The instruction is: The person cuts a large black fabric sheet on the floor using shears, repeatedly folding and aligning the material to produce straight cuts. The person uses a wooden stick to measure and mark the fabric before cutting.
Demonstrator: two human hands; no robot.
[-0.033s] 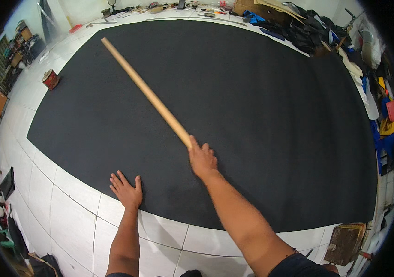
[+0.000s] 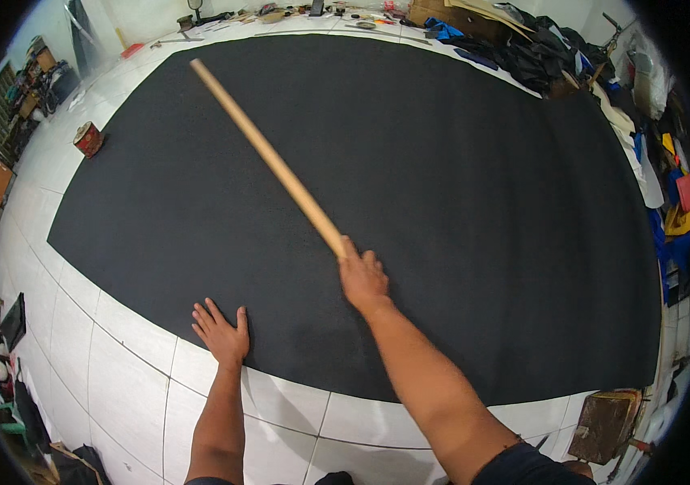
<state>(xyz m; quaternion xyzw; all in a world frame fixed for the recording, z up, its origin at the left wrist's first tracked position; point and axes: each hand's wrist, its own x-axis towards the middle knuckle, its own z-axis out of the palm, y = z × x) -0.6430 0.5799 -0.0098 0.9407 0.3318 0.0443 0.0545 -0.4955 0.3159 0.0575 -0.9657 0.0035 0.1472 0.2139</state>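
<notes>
While the left hand (image 2: 222, 333) lies spread on the near edge of the black sheet (image 2: 482, 202), the right hand (image 2: 363, 279) clasps the wooden stick (image 2: 270, 158) over it; steady palm pressure should limit slipping.

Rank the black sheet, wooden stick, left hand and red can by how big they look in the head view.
1. Black sheet
2. Wooden stick
3. Left hand
4. Red can
Apparent size only: the can sits farther off.
</notes>
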